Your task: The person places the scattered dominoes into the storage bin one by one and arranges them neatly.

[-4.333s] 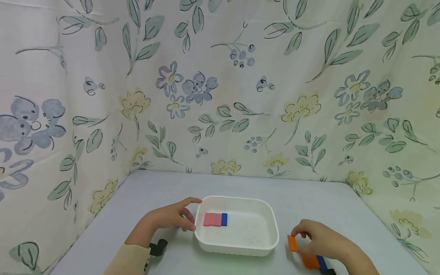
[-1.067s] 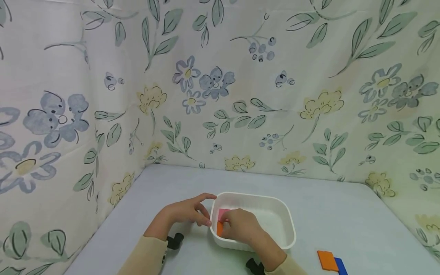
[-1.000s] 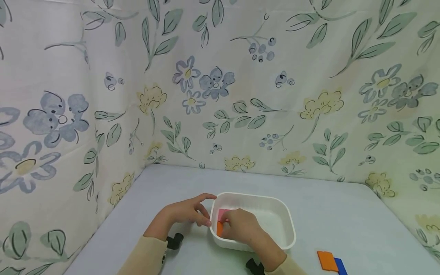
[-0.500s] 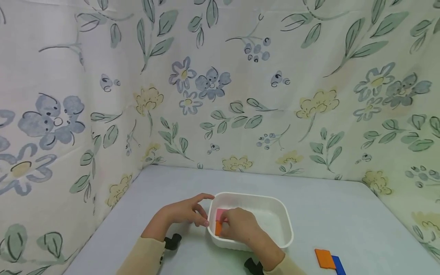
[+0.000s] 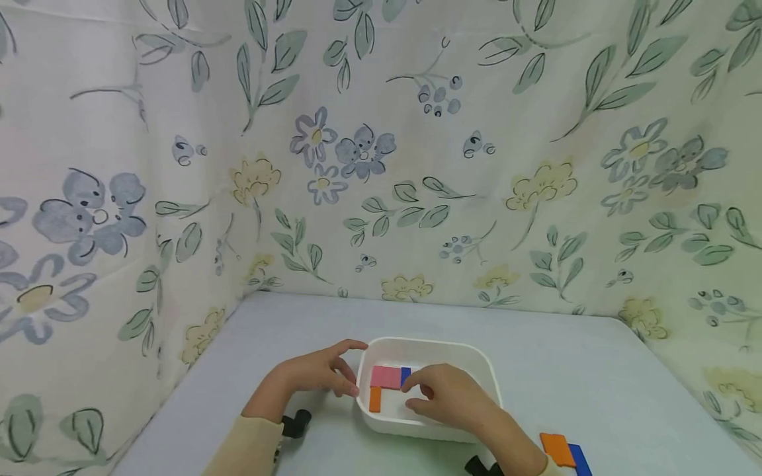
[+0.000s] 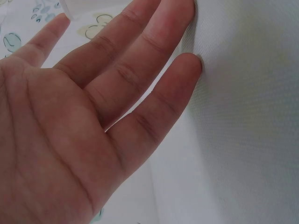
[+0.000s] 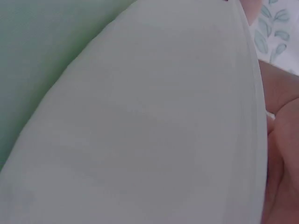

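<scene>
A white plastic tray [image 5: 417, 428] sits on the table. Inside, along its left side, lie a row of pink tiles [image 5: 385, 377], a blue tile [image 5: 405, 374] at the row's right end, and an orange tile [image 5: 375, 399] just below the row. My left hand [image 5: 315, 370] steadies the tray's left side, fingers spread; in the left wrist view extended fingertips [image 6: 189, 67] touch the outer wall. My right hand [image 5: 452, 396] hovers inside the tray, thumb and index finger apart with nothing between them. From the right wrist, the tray's wall hides most of that hand.
To the right of the tray, an orange tile stack [image 5: 557, 449] overlaps a blue piece [image 5: 579, 459] on the white table [image 5: 559, 370]. Black wrist devices [image 5: 296, 424] are worn on both wrists. A floral curtain [image 5: 417, 198] closes off the back and left.
My right hand has brought an orange tile from the right into the tray, let go of it below the pink row, and drawn back rightward. My left hand stays at the tray's left side.
</scene>
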A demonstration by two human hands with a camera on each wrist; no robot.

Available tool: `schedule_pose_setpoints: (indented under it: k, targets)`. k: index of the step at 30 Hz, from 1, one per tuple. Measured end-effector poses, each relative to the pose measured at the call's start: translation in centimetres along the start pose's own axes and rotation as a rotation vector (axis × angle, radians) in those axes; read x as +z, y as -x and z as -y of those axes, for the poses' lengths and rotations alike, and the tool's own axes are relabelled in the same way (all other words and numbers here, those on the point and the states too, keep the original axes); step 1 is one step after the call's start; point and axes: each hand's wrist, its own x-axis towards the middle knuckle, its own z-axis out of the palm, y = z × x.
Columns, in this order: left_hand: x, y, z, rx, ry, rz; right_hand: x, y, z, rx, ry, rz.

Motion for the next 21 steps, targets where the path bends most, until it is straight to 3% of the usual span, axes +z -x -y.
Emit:
schedule_pose_setpoints:
  k: [4, 12, 21]
  targets:
    - [-0.1, 0.1, 0.1, -0.010, -0.004, -0.015, -0.9, 1.8, -1.2, -0.042, -0.022, -0.021]
    - [-0.2, 0.1, 0.1, -0.024, 0.002, -0.013, -2.2, 5.5, -3.8, -0.194, -0.126, -0.165]
    - [0.1, 0.1, 0.0, -0.027, 0.029, -0.007, -4.9, 8.8, -8.1, -0.053, -0.299, -0.068]
